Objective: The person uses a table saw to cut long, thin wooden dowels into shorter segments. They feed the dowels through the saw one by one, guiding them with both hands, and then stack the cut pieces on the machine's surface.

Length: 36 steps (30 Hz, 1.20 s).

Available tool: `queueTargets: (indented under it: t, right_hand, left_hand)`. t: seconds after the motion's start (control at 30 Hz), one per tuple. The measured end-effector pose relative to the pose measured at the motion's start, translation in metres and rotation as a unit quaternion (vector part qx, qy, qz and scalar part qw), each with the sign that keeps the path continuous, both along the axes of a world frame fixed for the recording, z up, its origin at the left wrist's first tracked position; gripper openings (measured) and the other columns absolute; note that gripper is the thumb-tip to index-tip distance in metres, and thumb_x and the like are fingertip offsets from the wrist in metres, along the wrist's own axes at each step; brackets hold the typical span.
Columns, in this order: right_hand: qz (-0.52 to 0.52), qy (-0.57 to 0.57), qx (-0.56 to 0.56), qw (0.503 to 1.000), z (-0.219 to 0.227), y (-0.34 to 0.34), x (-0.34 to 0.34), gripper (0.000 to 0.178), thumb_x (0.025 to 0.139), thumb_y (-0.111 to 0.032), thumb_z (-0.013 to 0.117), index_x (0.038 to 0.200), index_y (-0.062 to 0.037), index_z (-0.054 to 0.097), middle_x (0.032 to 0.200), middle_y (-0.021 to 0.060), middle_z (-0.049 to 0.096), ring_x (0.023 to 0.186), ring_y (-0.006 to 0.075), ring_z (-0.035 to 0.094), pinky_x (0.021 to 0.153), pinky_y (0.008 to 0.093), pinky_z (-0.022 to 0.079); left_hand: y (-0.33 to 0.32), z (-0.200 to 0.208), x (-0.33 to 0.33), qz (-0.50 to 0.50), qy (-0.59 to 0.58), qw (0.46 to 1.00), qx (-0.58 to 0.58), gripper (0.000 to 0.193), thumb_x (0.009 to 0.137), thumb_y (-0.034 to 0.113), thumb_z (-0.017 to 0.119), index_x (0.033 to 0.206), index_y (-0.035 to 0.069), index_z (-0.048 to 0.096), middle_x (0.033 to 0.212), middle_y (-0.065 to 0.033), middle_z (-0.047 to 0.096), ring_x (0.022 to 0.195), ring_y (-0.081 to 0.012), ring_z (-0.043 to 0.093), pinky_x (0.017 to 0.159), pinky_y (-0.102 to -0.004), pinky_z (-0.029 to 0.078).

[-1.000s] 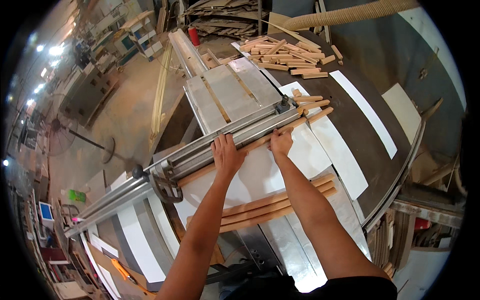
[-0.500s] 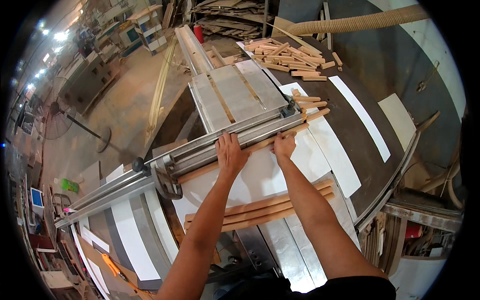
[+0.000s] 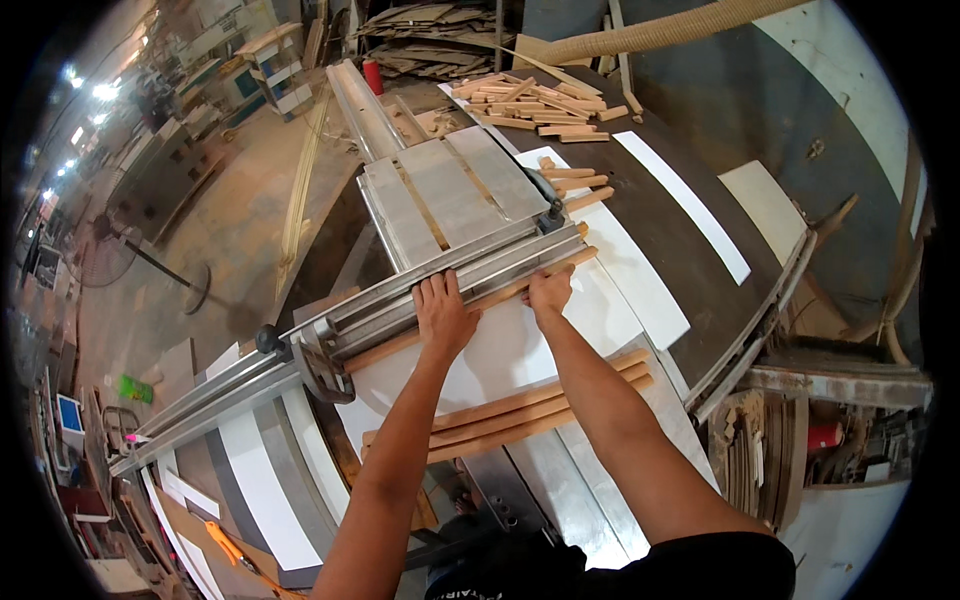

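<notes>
A long wooden strip (image 3: 385, 351) lies along the near side of the metal fence (image 3: 375, 325) on the saw's sliding table (image 3: 430, 200). My left hand (image 3: 445, 312) hooks its fingers over the fence, and its thumb side presses the strip there. Closed around the strip nearer its right end is my right hand (image 3: 549, 292). Its fingertips are partly hidden. Three more long strips (image 3: 510, 418) lie side by side below, partly behind my forearms. Several short cut pieces (image 3: 575, 183) sit just past the fence's right end.
A heap of short wood pieces (image 3: 545, 105) covers the far part of the dark table (image 3: 690, 250), beside white strips (image 3: 685, 205). A clamp-like metal handle (image 3: 322, 370) stands at the fence's left. An orange-handled tool (image 3: 224, 543) lies lower left. A ribbed hose (image 3: 650, 32) crosses behind.
The view has turned a little. The fence, with the strip and both hands on it, has come slightly nearer me, widening the gap to the short pieces. Both hands keep their hold.
</notes>
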State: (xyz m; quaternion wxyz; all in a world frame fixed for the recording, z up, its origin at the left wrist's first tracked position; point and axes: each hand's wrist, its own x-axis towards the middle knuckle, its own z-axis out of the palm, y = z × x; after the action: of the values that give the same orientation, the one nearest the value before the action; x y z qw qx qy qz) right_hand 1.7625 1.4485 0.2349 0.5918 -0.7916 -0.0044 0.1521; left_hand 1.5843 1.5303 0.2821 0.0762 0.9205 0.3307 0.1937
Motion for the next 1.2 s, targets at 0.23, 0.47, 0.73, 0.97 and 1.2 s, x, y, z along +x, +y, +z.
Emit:
queueTargets:
  t: [0.23, 0.47, 0.73, 0.97, 1.2]
  right_hand:
    - [-0.034, 0.062, 0.043, 0.997, -0.004, -0.123, -0.032, 0.056, 0.094, -0.006, 0.059, 0.144, 0.0071, 0.038, 0.08, 0.0158, 0.07, 0.057, 0.0245, 0.068, 0.048, 0.0342, 0.056]
    - [-0.048, -0.237, -0.247, 0.938, -0.009, -0.411, -0.207, 0.048, 0.088, -0.022, 0.07, 0.128, 0.0033, 0.062, 0.096, 0.0198, 0.069, 0.091, 0.0316, 0.066, 0.081, 0.0415, 0.053]
    - [0.066, -0.205, -0.423, 0.88, 0.008, -0.473, -0.352, 0.083, 0.087, -0.056, 0.065, 0.148, -0.0028, 0.045, 0.157, 0.0267, 0.034, 0.15, 0.0442, 0.024, 0.118, 0.0664, 0.017]
    - [0.041, -0.195, -0.408, 0.891, 0.004, -0.481, -0.347, 0.085, 0.086, -0.059, 0.066, 0.148, -0.0048, 0.047, 0.159, 0.0219, 0.034, 0.151, 0.039, 0.025, 0.119, 0.0657, 0.016]
    - [0.029, -0.208, -0.394, 0.895, -0.01, -0.485, -0.342, 0.067, 0.097, -0.049, 0.055, 0.146, -0.0051, 0.049, 0.158, 0.0194, 0.037, 0.152, 0.0355, 0.026, 0.122, 0.0614, 0.018]
  left_hand:
    - [-0.059, -0.028, -0.051, -0.125, 0.081, 0.989, 0.017, 0.077, 0.089, 0.049, 0.07, 0.151, 0.011, 0.045, 0.159, -0.0229, 0.032, 0.147, -0.0398, 0.028, 0.121, -0.058, 0.019]
    - [-0.118, -0.022, -0.106, -0.209, 0.106, 0.962, -0.14, 0.097, 0.084, 0.072, 0.061, 0.157, 0.012, 0.037, 0.161, -0.0167, 0.035, 0.147, -0.0343, 0.032, 0.116, -0.0559, 0.024]
    - [-0.207, 0.003, -0.131, -0.25, 0.158, 0.945, -0.143, 0.114, 0.077, 0.072, 0.069, 0.159, 0.003, 0.028, 0.154, -0.0189, 0.038, 0.136, -0.0335, 0.039, 0.1, -0.0547, 0.031]
    - [-0.297, -0.015, -0.119, -0.239, 0.153, 0.954, -0.096, 0.1, 0.08, 0.062, 0.073, 0.156, 0.01, 0.036, 0.143, -0.0255, 0.043, 0.132, -0.0417, 0.041, 0.097, -0.0587, 0.036]
    - [-0.367, -0.033, -0.12, -0.231, 0.136, 0.961, -0.063, 0.088, 0.082, 0.064, 0.068, 0.152, 0.018, 0.042, 0.144, -0.0257, 0.04, 0.129, -0.0424, 0.042, 0.097, -0.0574, 0.037]
